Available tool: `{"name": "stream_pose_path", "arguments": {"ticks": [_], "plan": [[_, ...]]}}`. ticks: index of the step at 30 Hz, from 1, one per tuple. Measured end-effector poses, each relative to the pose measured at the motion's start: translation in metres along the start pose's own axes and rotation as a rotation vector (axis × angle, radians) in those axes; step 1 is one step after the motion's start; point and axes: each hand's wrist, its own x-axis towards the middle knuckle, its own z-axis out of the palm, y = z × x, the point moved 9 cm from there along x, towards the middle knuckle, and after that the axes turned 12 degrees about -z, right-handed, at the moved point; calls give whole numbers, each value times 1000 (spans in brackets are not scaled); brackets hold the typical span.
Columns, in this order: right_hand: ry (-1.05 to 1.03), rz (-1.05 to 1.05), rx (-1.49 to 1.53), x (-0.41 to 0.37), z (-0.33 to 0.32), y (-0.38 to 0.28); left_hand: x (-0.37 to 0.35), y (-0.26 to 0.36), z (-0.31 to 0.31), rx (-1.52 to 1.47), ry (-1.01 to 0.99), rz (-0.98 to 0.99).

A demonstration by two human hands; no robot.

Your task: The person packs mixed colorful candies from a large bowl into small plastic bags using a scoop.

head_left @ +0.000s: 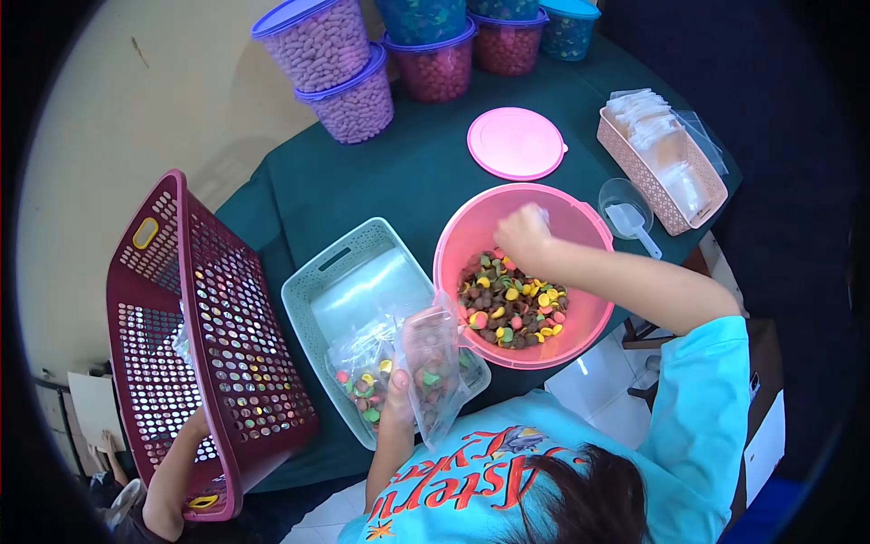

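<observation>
My left hand (397, 401) is closed round a clear plastic bag (437, 376) holding some brown, green and pink pieces. It is above the front of a pale green tray (304, 290), where filled clear bags (364, 374) lie. Inside a pink tub (589, 313), my right hand (524, 238) is curled into a fist over a heap of small round pieces (512, 304) in brown, yellow, green and pink. A pale bit shows at the top of that fist; what it belongs to is hidden.
Left stands a maroon perforated basket (186, 263), with another person's arm (177, 471) reaching into it. Behind the tub lies a pink lid (517, 143). At right are a scoop (630, 222) in a clear bowl and a basket (643, 172) of packets. Lidded tubs (349, 104) are stacked at the back.
</observation>
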Motion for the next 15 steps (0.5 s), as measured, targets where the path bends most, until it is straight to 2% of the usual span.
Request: {"name": "stream_pose_path", "arguments": {"ticks": [1, 3, 4, 6, 8, 10, 11, 12, 14, 15], "plan": [[2, -5, 2, 6, 14, -9, 1, -2, -3, 1, 6, -1], [-297, 52, -159, 5, 49, -13, 7, -7, 0, -2, -25, 25], [-299, 41, -164, 4, 48, -11, 10, -10, 2, -5, -36, 38], [-666, -396, 202, -22, 60, -47, 12, -10, 3, 5, -71, 63], [-750, -452, 259, -15, 81, -55, 7, -5, 6, -9, -54, 13], [-490, -533, 514, -11, 56, -69, 5, -5, 5, -16, -32, -44], [-568, -435, 490, -9, 60, -62, 5, -2, 4, -16, -35, -26], [-570, -438, 498, -22, 46, -56, 5, -1, 4, -13, -39, -12], [-138, -241, 486, -26, -7, -21, 2, 3, 6, -20, 1, 15], [3, -189, 398, -17, -1, -10, 0, 6, 5, -30, 42, 51]]}}
